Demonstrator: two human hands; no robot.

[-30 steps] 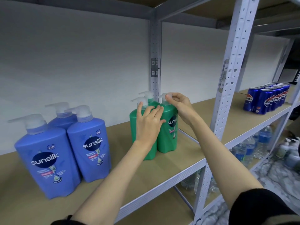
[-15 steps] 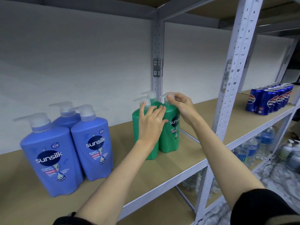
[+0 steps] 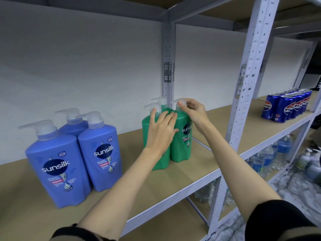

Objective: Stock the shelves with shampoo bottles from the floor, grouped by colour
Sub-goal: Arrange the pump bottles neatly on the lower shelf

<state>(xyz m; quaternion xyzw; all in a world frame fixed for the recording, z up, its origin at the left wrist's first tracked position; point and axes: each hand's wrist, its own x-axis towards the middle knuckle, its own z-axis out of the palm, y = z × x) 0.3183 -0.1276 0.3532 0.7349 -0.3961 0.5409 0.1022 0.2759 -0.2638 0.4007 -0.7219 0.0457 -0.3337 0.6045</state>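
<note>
Three blue Sunsilk pump bottles (image 3: pixel 57 164) stand grouped at the left of the tan shelf board (image 3: pixel 205 164). Three green Sunsilk pump bottles stand grouped near the middle post. My left hand (image 3: pixel 160 131) lies flat, fingers spread, against the front left green bottle (image 3: pixel 147 126). My right hand (image 3: pixel 192 113) pinches the white pump head of the right green bottle (image 3: pixel 181 145). The third green bottle (image 3: pixel 164 106) stands behind them, mostly hidden.
A white perforated upright (image 3: pixel 243 108) rises just right of my right arm. Blue Pepsi cans (image 3: pixel 284 106) sit on the same shelf level at the far right. Water bottles (image 3: pixel 265 160) fill the shelf below. More pump bottles (image 3: pixel 305 159) stand on the floor at right.
My hands stay on the green bottles. The right hand's fingers have shifted slightly on the pump head, and the view has drifted a little.
</note>
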